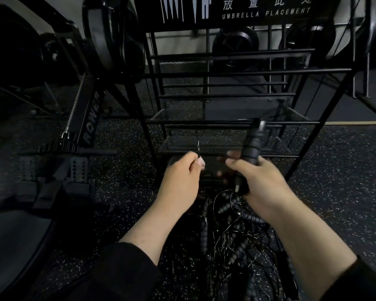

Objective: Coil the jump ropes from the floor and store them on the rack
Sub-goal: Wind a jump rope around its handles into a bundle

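jump rope handles (251,146) gripped by right hand (256,177); left hand (182,172) pinches cord (198,146).

The rack (232,88) is standing at twelve o'clock, with the rower (89,118) lying at ten o'clock beside it. Jump ropes (237,242) are lying tangled on the floor (339,170) at six o'clock, below both hands, just before the rack's foot.
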